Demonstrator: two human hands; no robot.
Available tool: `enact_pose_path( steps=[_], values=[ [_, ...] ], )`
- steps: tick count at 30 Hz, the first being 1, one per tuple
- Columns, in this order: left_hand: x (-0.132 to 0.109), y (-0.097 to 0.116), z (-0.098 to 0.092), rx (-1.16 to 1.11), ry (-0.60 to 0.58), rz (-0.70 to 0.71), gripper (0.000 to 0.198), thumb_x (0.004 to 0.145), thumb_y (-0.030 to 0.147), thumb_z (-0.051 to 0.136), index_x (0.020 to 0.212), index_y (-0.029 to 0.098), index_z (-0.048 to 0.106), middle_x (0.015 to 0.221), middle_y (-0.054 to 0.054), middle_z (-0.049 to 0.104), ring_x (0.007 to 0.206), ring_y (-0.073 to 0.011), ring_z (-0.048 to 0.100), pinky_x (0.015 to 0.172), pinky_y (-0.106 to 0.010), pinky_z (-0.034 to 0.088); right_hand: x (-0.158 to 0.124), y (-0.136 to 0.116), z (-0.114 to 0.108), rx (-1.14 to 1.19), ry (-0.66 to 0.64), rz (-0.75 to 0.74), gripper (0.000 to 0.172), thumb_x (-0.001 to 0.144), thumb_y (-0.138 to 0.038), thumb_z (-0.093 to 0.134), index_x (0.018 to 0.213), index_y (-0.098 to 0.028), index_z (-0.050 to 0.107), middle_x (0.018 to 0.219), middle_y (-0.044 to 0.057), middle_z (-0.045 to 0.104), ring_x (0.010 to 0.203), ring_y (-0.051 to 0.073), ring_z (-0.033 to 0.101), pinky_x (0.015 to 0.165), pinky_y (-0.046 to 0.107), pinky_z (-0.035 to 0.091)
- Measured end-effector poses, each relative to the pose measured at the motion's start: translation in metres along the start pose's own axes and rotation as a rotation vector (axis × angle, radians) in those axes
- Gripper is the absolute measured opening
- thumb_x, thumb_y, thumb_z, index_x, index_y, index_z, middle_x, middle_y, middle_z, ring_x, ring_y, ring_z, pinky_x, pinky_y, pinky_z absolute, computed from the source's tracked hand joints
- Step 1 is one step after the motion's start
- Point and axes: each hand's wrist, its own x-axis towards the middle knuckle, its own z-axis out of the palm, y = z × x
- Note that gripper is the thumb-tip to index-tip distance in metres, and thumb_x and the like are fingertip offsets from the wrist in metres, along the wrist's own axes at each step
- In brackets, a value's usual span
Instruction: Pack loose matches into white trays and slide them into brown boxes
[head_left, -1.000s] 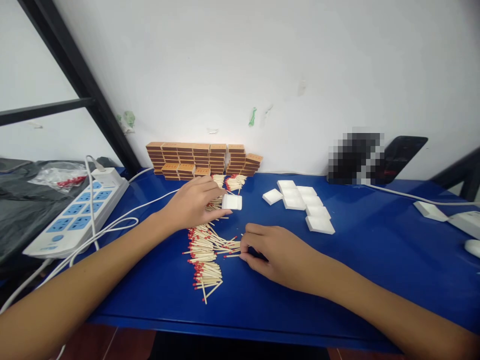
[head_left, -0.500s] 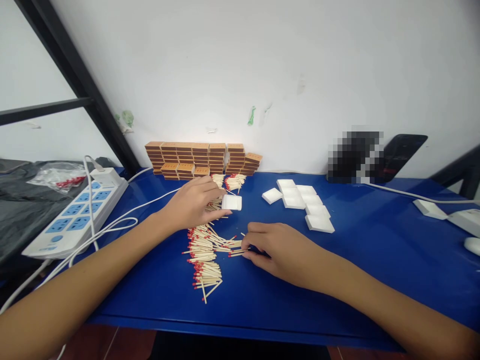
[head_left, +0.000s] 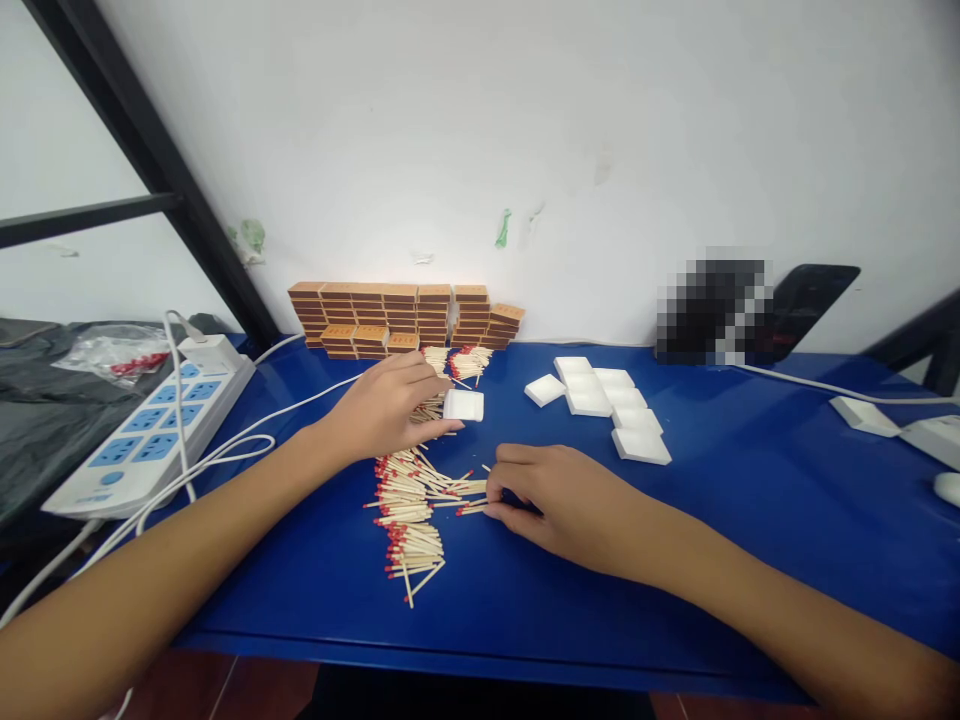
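My left hand (head_left: 390, 403) holds a small white matchbox tray (head_left: 464, 406) between its thumb and fingers, the thumb along the near side. Below it spreads a heap of red-tipped matches (head_left: 405, 490), heads mostly to the left. My right hand (head_left: 559, 500) has thumb and fingertips pinched on the ends of a few matches (head_left: 472, 508) at the heap's right side; the exact number is hidden. More matches (head_left: 427, 408) lie partly covered by my left hand, and two small bunches of matches (head_left: 471, 363) lie behind the tray.
Stacked brown matchboxes (head_left: 360, 315) stand along the wall. Several white trays (head_left: 589, 400) lie to the right on the blue table (head_left: 750, 500). A power strip (head_left: 165, 420) with white cables is at the left; a dark phone (head_left: 814, 310) leans at the back right.
Almost nothing has moved. The fingers of my right hand are shifted very slightly at the match ends; my left hand and the tray stay in place.
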Motion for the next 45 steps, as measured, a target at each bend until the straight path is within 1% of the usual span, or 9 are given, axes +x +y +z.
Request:
enact_pose_path(
  steps=[8, 11, 17, 23, 28, 34, 36, 40, 45],
  values=[
    [-0.001, 0.0, 0.0, -0.001, 0.001, 0.0, 0.043, 0.096, 0.051, 0.068, 0.114, 0.013, 0.072, 0.092, -0.008, 0.071, 0.088, -0.022, 0.061, 0.084, -0.037, 0.052, 0.001, 0.004, -0.003, -0.008, -0.015, -0.036, 0.014, 0.104, -0.024, 0.058, 0.095, -0.018, 0.067, 0.1, 0.004, 0.066, 0.075, 0.014, 0.06, 0.067, 0.027, 0.041],
    [0.0, 0.001, 0.0, -0.003, 0.003, 0.0, 0.043, 0.096, 0.051, 0.068, 0.115, 0.014, 0.072, 0.091, -0.008, 0.072, 0.089, -0.0219, 0.062, 0.084, -0.037, 0.052, 0.001, 0.013, -0.006, 0.015, 0.108, -0.043, 0.012, 0.103, -0.024, 0.059, 0.097, -0.019, 0.067, 0.096, 0.003, 0.064, 0.07, 0.012, 0.057, 0.065, 0.027, 0.04],
    [0.003, 0.011, -0.002, -0.068, 0.032, 0.011, 0.042, 0.094, 0.052, 0.069, 0.111, 0.014, 0.074, 0.089, -0.007, 0.073, 0.084, -0.0204, 0.062, 0.08, -0.035, 0.052, 0.007, 0.029, -0.007, -0.07, 0.477, 0.018, 0.014, 0.103, -0.027, 0.06, 0.095, -0.018, 0.067, 0.084, 0.001, 0.058, 0.066, 0.013, 0.051, 0.061, 0.027, 0.036],
    [0.004, 0.023, -0.001, -0.122, 0.067, 0.04, 0.049, 0.093, 0.057, 0.069, 0.112, 0.013, 0.074, 0.085, -0.008, 0.072, 0.079, -0.0199, 0.06, 0.075, -0.036, 0.053, 0.008, 0.03, 0.002, -0.251, 0.57, -0.021, 0.02, 0.106, -0.028, 0.053, 0.095, -0.017, 0.066, 0.085, 0.002, 0.059, 0.065, 0.014, 0.051, 0.059, 0.028, 0.035],
    [0.005, 0.026, 0.001, -0.114, 0.08, 0.057, 0.047, 0.094, 0.056, 0.068, 0.114, 0.014, 0.073, 0.087, -0.008, 0.073, 0.079, -0.0193, 0.06, 0.077, -0.036, 0.054, 0.007, 0.029, 0.005, -0.299, 0.548, -0.058, 0.026, 0.108, -0.028, 0.047, 0.096, -0.016, 0.066, 0.089, 0.005, 0.062, 0.068, 0.014, 0.054, 0.059, 0.028, 0.037],
    [0.005, 0.018, -0.002, -0.057, 0.105, 0.027, 0.046, 0.094, 0.055, 0.069, 0.114, 0.014, 0.074, 0.087, -0.008, 0.072, 0.083, -0.0203, 0.062, 0.078, -0.035, 0.053, 0.005, 0.032, -0.001, -0.192, 0.56, -0.075, 0.024, 0.108, -0.03, 0.049, 0.102, -0.017, 0.068, 0.091, 0.005, 0.062, 0.071, 0.015, 0.054, 0.064, 0.029, 0.041],
    [0.004, 0.012, -0.002, -0.017, 0.095, -0.001, 0.045, 0.095, 0.054, 0.068, 0.114, 0.014, 0.074, 0.088, -0.008, 0.072, 0.086, -0.0212, 0.063, 0.081, -0.036, 0.053, 0.005, 0.035, -0.003, -0.153, 0.481, -0.105, 0.024, 0.108, -0.027, 0.047, 0.111, -0.018, 0.068, 0.097, 0.006, 0.062, 0.074, 0.016, 0.056, 0.066, 0.029, 0.043],
    [0.001, 0.003, 0.001, 0.015, 0.069, -0.031, 0.046, 0.094, 0.055, 0.069, 0.115, 0.014, 0.075, 0.083, -0.007, 0.071, 0.086, -0.0217, 0.061, 0.083, -0.037, 0.052, 0.006, 0.044, -0.005, 0.01, 0.192, -0.195, 0.036, 0.106, -0.013, 0.04, 0.127, -0.025, 0.067, 0.113, 0.006, 0.059, 0.077, 0.013, 0.058, 0.072, 0.028, 0.047],
    [0.0, 0.001, 0.002, 0.03, 0.051, -0.031, 0.046, 0.094, 0.055, 0.068, 0.114, 0.014, 0.075, 0.083, -0.006, 0.071, 0.085, -0.0214, 0.06, 0.082, -0.036, 0.051, 0.007, 0.052, -0.007, 0.143, 0.067, -0.154, 0.03, 0.105, -0.016, 0.045, 0.118, -0.026, 0.069, 0.116, 0.005, 0.057, 0.085, 0.014, 0.062, 0.082, 0.031, 0.05]
  ],
)
